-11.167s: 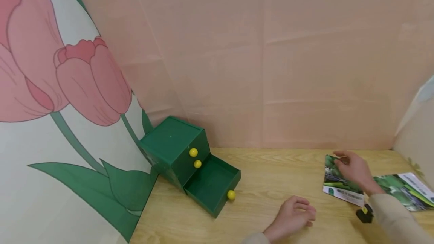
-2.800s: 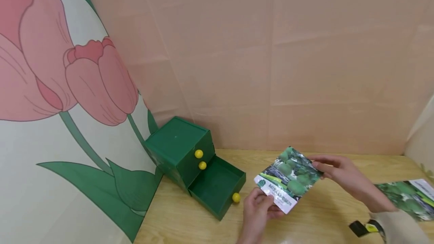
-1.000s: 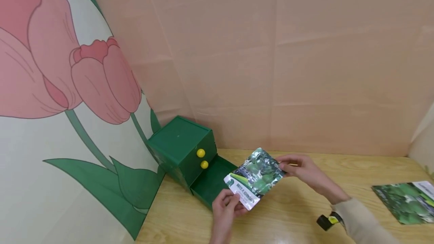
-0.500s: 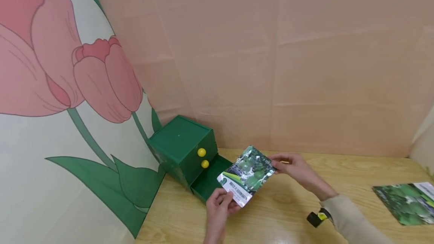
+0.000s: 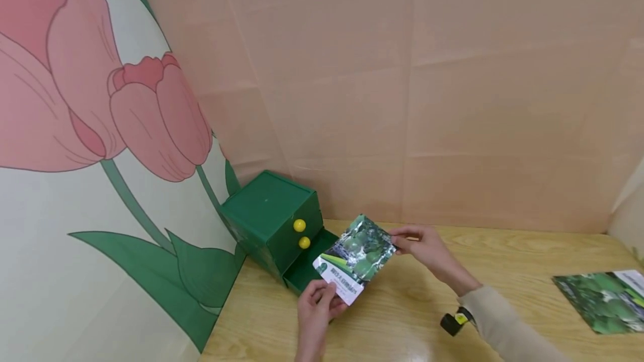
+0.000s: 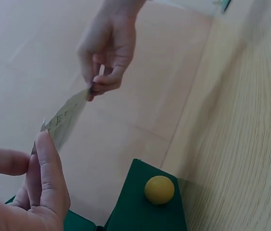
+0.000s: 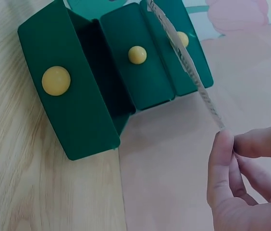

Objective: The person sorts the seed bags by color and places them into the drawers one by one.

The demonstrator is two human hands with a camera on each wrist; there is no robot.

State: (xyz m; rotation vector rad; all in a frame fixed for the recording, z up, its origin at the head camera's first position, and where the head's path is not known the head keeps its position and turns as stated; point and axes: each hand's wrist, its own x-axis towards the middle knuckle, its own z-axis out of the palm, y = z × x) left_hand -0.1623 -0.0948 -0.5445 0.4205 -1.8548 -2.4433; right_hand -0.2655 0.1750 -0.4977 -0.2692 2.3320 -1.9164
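Two hands have one glossy packet [image 5: 358,256] between them, fingers pinched on its edges: the left hand [image 5: 314,314] around seven o'clock, the right hand [image 5: 427,253] near two. It's tilted, up off the wooden table [image 5: 402,317], partly hiding a pulled-out drawer [image 5: 303,270]. At ten o'clock sits the green cabinet [image 5: 266,211] (cheery yellow knobs [image 5: 299,225], those); around three, a second packet [image 5: 604,301] lies flat.

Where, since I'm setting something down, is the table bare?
The widest bare tabletop lies between the right hand and the flat packet. A smaller patch lies between the left hand and the tulip wall. Crowded: around the open drawer and held packet.
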